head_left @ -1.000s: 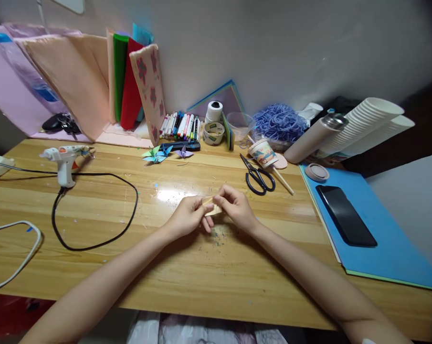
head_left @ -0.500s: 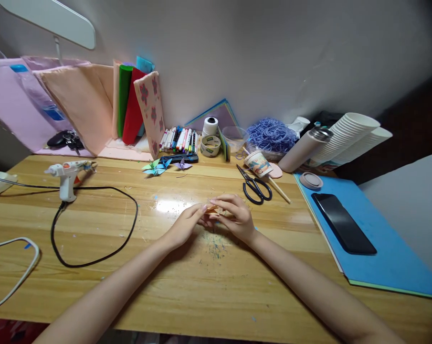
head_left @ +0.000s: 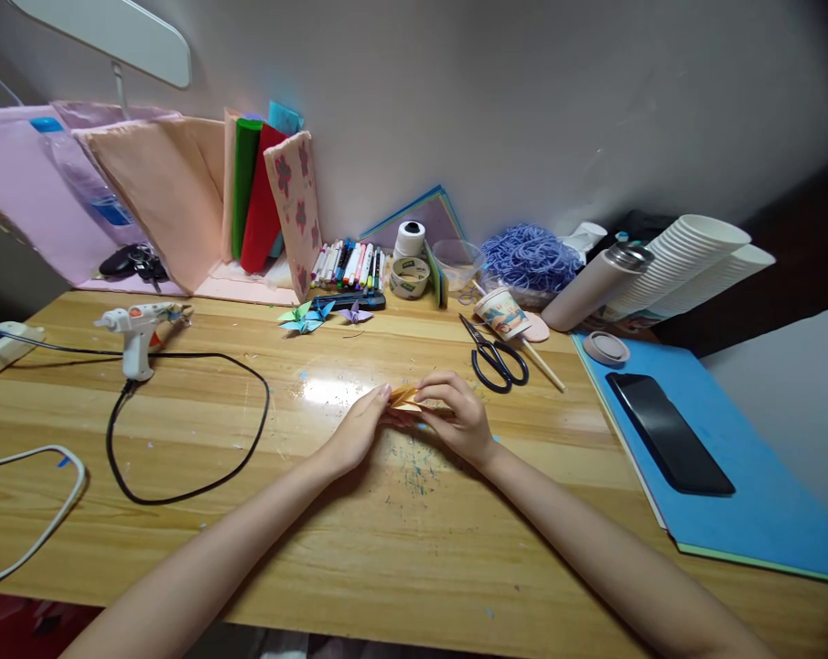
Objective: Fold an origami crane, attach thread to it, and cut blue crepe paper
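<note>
A small piece of folded orange paper (head_left: 405, 399) is held between my two hands over the middle of the wooden table. My left hand (head_left: 360, 428) pinches its left side, thumb on top. The fingers of my right hand (head_left: 460, 419) are closed on its right side. Parts of the paper are hidden behind the fingers. Tiny dark scraps (head_left: 414, 467) lie on the wood just below the hands. Beyond them, at the back, sit several folded paper cranes (head_left: 307, 317) in green, blue and purple.
Black-handled scissors (head_left: 497, 359) and a paper cup on a stick (head_left: 502, 313) lie right of the hands. A glue gun (head_left: 136, 339) with a looping black cord stands left. A phone (head_left: 667, 432) rests on blue sheets (head_left: 749, 467). Markers (head_left: 350, 265) and tape (head_left: 409, 277) line the back.
The right fingers have lifted and spread a little, so more of the orange paper shows between the hands. The whole view has shifted slightly.
</note>
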A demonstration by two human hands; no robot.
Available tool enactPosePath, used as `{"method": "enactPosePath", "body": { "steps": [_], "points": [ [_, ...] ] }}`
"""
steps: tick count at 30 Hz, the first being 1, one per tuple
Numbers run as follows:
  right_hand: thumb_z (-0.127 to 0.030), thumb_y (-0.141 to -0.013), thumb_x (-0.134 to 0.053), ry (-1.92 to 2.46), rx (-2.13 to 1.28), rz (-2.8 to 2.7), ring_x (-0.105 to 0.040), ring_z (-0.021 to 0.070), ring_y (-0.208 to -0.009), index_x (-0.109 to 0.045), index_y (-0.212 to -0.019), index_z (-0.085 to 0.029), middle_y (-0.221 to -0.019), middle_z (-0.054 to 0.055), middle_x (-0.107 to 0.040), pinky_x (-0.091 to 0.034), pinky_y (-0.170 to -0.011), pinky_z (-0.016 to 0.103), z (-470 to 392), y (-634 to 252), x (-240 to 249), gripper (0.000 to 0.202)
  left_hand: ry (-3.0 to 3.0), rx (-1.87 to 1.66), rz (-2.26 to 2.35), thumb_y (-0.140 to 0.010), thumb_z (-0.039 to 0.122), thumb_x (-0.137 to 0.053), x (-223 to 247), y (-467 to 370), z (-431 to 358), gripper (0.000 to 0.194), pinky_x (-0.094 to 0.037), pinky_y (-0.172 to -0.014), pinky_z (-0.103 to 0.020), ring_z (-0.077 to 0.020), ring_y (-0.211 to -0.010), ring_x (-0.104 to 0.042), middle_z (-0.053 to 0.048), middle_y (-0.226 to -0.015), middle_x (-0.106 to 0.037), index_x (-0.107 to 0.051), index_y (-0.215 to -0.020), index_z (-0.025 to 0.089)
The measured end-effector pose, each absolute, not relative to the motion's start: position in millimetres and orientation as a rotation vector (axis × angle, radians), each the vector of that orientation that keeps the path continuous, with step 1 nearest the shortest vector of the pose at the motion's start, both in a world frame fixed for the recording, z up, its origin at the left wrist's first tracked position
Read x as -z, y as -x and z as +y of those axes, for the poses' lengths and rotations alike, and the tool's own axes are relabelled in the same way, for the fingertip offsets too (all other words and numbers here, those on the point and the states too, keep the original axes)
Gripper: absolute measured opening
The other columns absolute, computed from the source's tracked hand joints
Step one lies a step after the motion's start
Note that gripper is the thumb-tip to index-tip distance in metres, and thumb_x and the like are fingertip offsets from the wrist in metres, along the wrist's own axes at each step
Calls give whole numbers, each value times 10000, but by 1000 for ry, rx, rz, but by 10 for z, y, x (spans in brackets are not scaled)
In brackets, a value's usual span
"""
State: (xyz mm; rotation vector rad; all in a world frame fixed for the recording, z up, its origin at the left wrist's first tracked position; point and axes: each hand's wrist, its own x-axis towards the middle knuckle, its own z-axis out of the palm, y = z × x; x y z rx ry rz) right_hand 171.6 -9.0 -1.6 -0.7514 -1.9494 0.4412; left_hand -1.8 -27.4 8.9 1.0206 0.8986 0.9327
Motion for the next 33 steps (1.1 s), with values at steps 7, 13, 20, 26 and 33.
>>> {"method": "enactPosePath", "body": {
  "steps": [7,13,20,26,33],
  "points": [
    [-116,-808,-563,699,-513,-2046,-582,189,-985,-604,-916,-216,-1046,93,-604,-497,-789,329,-124,-1686,6,153,-992,-949,908,-881,469,-390,-79,25,-271,398,-479,-856,-330,-185,-935,-603,-62,-1047,-642,-594,-1021,158],
    [-103,-822,-536,638,-517,-2041,-618,172,-879,-586,-896,-211,-931,67,-673,-488,-757,326,-113,-1682,24,140,-1138,-878,881,-863,348,-465,-102,16,-302,313,-426,-932,-334,-194,-1045,-548,-87,-1165,-583,-570,-1078,147],
    [-130,-829,-536,666,-436,-2056,-604,148,-698,-594,-953,-214,-797,42,-682,-482,-623,278,-146,-1670,38,161,-925,-862,873,-807,313,-488,-105,0,-282,246,-435,-918,-364,-197,-958,-580,-61,-968,-655,-619,-910,132],
    [-115,-836,-517,543,-286,-2230,-614,145,-761,-630,-931,-228,-836,29,-705,-496,-727,306,-152,-1643,24,186,-905,-857,953,-794,380,-520,-73,17,-253,292,-427,-909,-358,-192,-908,-598,-47,-917,-676,-642,-913,142],
    [-123,-831,-521,535,-249,-2244,-618,149,-757,-630,-947,-238,-847,31,-698,-498,-693,293,-213,-1628,35,196,-1188,-924,973,-848,458,-462,-96,8,-282,385,-397,-940,-342,-204,-957,-576,-71,-983,-666,-644,-943,132]
  ]
}}
